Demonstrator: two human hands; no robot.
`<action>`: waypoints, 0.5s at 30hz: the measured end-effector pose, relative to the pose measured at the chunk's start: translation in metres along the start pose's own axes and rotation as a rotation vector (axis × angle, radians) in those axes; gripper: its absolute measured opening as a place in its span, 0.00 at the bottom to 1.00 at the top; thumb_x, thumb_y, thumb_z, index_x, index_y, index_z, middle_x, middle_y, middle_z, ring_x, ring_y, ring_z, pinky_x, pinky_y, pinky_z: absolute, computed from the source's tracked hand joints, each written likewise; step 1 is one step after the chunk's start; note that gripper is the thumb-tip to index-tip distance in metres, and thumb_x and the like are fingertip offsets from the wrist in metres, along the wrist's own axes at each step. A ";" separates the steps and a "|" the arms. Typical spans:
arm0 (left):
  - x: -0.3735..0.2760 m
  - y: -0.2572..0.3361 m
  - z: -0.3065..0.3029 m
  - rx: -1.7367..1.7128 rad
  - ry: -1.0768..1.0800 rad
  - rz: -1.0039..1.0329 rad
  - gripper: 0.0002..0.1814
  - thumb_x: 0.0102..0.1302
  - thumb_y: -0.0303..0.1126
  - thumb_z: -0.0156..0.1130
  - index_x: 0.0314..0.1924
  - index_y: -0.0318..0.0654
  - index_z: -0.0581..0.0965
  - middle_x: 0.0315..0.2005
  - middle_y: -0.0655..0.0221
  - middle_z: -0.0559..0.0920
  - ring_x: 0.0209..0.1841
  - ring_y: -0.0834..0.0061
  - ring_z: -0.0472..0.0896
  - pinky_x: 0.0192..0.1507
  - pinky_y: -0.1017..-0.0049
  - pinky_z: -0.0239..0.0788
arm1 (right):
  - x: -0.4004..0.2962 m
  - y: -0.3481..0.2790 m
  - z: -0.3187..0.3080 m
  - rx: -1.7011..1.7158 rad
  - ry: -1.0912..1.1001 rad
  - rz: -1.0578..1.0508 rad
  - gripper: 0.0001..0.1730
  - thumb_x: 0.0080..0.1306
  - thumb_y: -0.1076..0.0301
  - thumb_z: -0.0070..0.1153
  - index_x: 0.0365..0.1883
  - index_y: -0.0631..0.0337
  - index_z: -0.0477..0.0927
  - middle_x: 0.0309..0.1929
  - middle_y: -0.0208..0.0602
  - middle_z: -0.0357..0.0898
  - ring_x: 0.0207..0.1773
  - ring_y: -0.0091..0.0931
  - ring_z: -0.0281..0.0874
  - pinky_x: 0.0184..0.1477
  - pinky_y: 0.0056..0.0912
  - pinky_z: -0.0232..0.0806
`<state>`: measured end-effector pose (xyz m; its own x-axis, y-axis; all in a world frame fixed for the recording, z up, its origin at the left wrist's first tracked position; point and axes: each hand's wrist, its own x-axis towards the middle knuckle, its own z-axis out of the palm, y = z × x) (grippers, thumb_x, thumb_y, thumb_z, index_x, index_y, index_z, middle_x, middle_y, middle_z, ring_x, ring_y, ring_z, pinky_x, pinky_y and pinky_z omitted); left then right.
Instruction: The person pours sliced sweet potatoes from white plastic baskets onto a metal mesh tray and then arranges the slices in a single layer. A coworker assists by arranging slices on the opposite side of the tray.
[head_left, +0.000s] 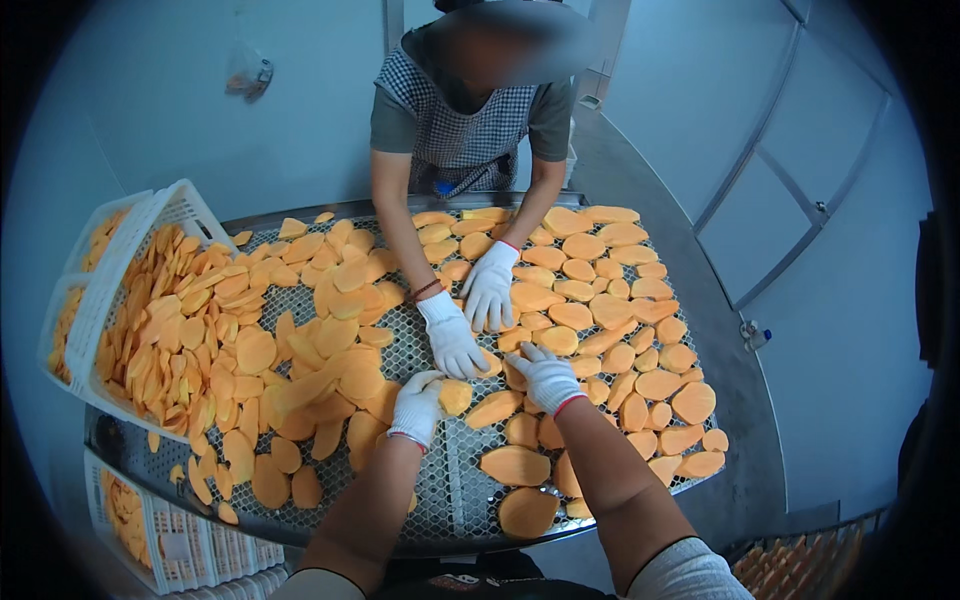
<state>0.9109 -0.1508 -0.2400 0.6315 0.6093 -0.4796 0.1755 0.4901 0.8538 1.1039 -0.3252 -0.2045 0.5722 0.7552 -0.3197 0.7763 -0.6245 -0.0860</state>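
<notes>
My left hand (418, 407), in a white knit glove, grips an orange root-vegetable slice (455, 397) between thumb and fingers, over the middle of a mesh drying tray (431, 480). To its right my right hand (550, 377), gloved alike, rests its fingertips on a slice (515, 375) with nothing visibly gripped. Slices lie side by side on the right part of the mesh. On the left they form a loose heap (322, 367) spilling from a tipped white plastic crate (112, 330). Across the tray, a co-worker's two gloved hands touch slices just beyond mine.
The co-worker leans over the far edge of the metal table (285, 217). More white crates (202, 544) holding slices stand below the table at lower left. A rack of slices (810, 562) shows at lower right. A plastic bag (250, 75) hangs on the wall.
</notes>
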 end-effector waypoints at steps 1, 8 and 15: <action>0.001 -0.003 0.001 -0.026 -0.009 -0.016 0.15 0.82 0.26 0.60 0.64 0.34 0.82 0.56 0.60 0.86 0.50 0.68 0.89 0.46 0.67 0.87 | -0.001 0.000 0.001 -0.002 -0.013 0.014 0.49 0.67 0.73 0.69 0.84 0.33 0.67 0.91 0.32 0.54 0.89 0.40 0.57 0.84 0.49 0.60; 0.021 -0.020 0.002 0.126 -0.117 0.073 0.20 0.77 0.20 0.59 0.67 0.33 0.80 0.62 0.60 0.85 0.57 0.68 0.87 0.55 0.69 0.83 | -0.001 -0.002 -0.003 0.022 0.003 -0.010 0.44 0.69 0.75 0.62 0.83 0.36 0.69 0.89 0.37 0.57 0.89 0.43 0.56 0.82 0.53 0.60; 0.013 -0.003 0.003 1.115 -0.086 0.625 0.20 0.67 0.27 0.69 0.59 0.43 0.85 0.56 0.52 0.84 0.59 0.49 0.83 0.64 0.56 0.76 | 0.000 0.004 0.001 0.041 -0.006 -0.019 0.44 0.68 0.74 0.64 0.83 0.37 0.70 0.89 0.37 0.57 0.89 0.43 0.56 0.82 0.53 0.60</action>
<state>0.9214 -0.1463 -0.2480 0.8744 0.4834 0.0418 0.3415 -0.6744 0.6547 1.1070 -0.3280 -0.2054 0.5554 0.7660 -0.3236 0.7757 -0.6175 -0.1303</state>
